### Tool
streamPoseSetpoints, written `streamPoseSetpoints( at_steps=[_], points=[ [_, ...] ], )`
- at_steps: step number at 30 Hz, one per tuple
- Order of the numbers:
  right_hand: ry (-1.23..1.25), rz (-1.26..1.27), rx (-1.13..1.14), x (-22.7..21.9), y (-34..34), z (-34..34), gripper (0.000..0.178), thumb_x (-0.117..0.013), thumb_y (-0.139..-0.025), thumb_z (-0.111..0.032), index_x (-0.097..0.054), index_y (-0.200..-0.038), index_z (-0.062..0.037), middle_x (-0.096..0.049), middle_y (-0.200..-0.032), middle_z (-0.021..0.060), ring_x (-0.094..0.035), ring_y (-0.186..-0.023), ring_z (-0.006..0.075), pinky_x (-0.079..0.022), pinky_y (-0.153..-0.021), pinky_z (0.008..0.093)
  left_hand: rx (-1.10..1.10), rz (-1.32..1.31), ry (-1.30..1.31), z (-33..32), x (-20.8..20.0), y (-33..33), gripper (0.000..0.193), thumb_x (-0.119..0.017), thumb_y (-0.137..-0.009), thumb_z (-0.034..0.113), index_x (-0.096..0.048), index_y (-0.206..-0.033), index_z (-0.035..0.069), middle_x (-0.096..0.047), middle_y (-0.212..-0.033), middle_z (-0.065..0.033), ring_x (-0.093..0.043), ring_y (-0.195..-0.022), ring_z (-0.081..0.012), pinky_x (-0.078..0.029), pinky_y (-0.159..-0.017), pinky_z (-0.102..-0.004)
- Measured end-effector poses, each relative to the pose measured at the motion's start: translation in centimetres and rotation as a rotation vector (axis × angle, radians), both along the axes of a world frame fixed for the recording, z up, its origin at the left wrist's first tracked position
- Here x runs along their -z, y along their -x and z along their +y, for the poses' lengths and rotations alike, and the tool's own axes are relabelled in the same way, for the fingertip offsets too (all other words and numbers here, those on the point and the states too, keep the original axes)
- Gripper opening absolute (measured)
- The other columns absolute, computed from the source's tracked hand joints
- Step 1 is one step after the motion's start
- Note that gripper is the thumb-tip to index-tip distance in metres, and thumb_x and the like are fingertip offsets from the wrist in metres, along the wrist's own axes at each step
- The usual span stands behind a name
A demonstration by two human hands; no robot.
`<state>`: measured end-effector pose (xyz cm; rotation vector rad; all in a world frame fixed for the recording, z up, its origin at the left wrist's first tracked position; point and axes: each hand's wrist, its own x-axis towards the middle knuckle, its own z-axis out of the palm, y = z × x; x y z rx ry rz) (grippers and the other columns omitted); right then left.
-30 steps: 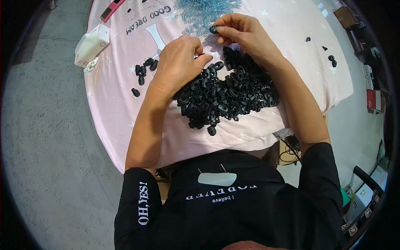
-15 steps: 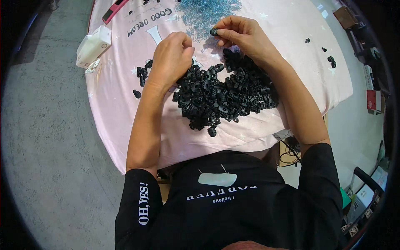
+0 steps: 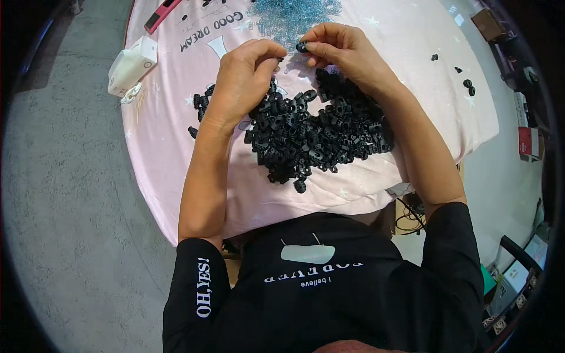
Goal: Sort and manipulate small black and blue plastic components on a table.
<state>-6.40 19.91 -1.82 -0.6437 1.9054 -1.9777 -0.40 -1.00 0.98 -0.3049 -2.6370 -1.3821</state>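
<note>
While keeping just a few pieces (image 3: 198,102) aside at left, pinching a small dark bit (image 3: 281,59) in the left hand (image 3: 244,73), now reaching farther right than half a second ago; probably leaving most work undone in the big near pile (image 3: 318,135); gripping a black part (image 3: 302,46) beyond the pile in the right hand (image 3: 347,50), barely moving, keeping both hands apart.

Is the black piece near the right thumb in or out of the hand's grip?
In: the right hand pinches the black piece between thumb and finger, apart from the pile.
</note>
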Motion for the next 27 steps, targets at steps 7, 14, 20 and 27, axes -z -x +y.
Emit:
streamPoseSetpoints(
  at_steps=[7,14,20,27],
  points=[
    [0.011,-0.021,-0.065,-0.9,-0.4,-0.1,0.017,-0.062,-0.094,-0.01,-0.064,-0.108,-0.0003,-0.067,-0.088,0.0041,-0.064,-0.076,0.0094,-0.052,-0.071,0.0229,-0.013,-0.076,-0.259,1.5,-1.0,-0.4,0.015,-0.062,-0.089,0.002,-0.069,-0.102,-0.002,-0.071,-0.086,-0.0057,-0.066,-0.079,-0.0103,-0.053,-0.073,-0.0247],
    [0.04,-0.011,-0.128,-0.5,-0.2,0.1,0.016,-0.062,-0.094,-0.009,-0.064,-0.107,0.0006,-0.067,-0.087,0.0046,-0.063,-0.076,0.0098,-0.053,-0.072,0.0239,-0.028,-0.073,-0.271,1.8,-1.1,-0.4,0.014,-0.064,-0.088,0.001,-0.069,-0.101,-0.002,-0.071,-0.084,-0.0049,-0.067,-0.076,-0.0089,-0.053,-0.07,-0.0223],
    [0.025,0.0,-0.126,-0.9,-0.3,0.1,0.017,-0.062,-0.094,-0.009,-0.064,-0.107,0.0013,-0.067,-0.088,0.0049,-0.063,-0.075,0.0098,-0.053,-0.071,0.0243,0.0,-0.167,-0.357,1.5,-1.1,-0.4,0.015,-0.064,-0.09,0.003,-0.066,-0.104,-0.003,-0.07,-0.084,-0.0065,-0.067,-0.075,-0.0094,-0.053,-0.067,-0.0213],
    [0.043,0.011,-0.135,-0.6,-0.2,0.0,0.017,-0.061,-0.095,-0.01,-0.064,-0.108,0.0015,-0.066,-0.088,0.0047,-0.063,-0.075,0.0098,-0.053,-0.071,0.0243,0.017,-0.286,-0.474,1.5,-1.4,-0.4,0.015,-0.062,-0.093,0.006,-0.065,-0.105,-0.003,-0.068,-0.083,-0.0066,-0.066,-0.072,-0.0097,-0.053,-0.065,-0.0207]
  ],
)
